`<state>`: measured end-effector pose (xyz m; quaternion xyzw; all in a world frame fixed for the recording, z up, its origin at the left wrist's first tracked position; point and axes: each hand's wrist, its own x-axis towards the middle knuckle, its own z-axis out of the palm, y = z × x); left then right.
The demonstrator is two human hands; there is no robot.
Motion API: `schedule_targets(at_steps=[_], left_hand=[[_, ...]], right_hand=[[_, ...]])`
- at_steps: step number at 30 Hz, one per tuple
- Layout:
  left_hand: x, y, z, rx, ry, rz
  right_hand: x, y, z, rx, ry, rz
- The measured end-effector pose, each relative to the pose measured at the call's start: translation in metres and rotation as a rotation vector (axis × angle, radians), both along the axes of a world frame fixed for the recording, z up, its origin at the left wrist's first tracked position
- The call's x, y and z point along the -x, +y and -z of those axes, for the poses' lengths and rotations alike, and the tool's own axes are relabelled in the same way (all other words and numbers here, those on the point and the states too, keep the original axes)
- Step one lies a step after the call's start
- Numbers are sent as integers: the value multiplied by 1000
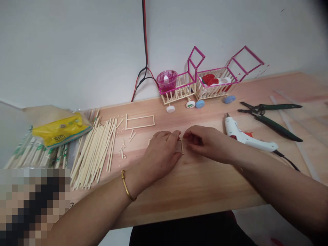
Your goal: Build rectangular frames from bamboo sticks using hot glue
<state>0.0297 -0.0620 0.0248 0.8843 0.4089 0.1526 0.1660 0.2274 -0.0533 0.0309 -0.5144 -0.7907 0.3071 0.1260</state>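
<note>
1. Stick frame [182, 146], 1 pc: thin pale wood, rectangular; on table, center, mostly hidden under L hand.
2. L hand [164, 150], 1: palm down over frame, thumb at its near R corner; cannot tell if fingers grip or only press. Gold-colored bracelet [126, 186], 1, at wrist.
3. R hand [202, 140], 1: fingers curled inward just beside frame's R end; cannot tell if anything is pinched.
4. Second frame [140, 127], 1: same wood, flat, far side of L hand; L end stick overshoots corner.
5. Loose sticks [96, 153], qty too many to count: slim, straight, pale wood, heaped L. Offcuts [132, 135] & crumbs between heap and hand.
6. Wrapped sticks [38, 150], qty n/a: clear film w/ green print, far L; yellow plastic packet [61, 128], 1, crinkled, lies on top, covering part.
7. Mini carts, 2: L cart [179, 88], R cart [217, 90]; slatted wood, magenta rims & handles. Disc wheels visible: 4 (2 wht, 2 blue). L one bears magenta plastic cup [166, 83], 1; R one holds red & wht items, unclear.
8. Glue gun [237, 133], 1: wht plastic, blk cord, on its side near R forearm.
9. Wire-cutter-type pliers [257, 111], 1: dk green grips (2), spread.
10. Translucent strips [294, 133], far R, count unclear.
11. Red/blk cable [145, 34], on wht wall.
12. Table [179, 194], 1: smooth wood, visible grain.
</note>
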Motion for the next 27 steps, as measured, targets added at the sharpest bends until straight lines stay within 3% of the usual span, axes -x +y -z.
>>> schedule_targets(at_steps=[27], left_hand=[[-1, -1, -3, 6, -5, -22]], right_hand=[[12, -5, 1, -52, -136, -9]])
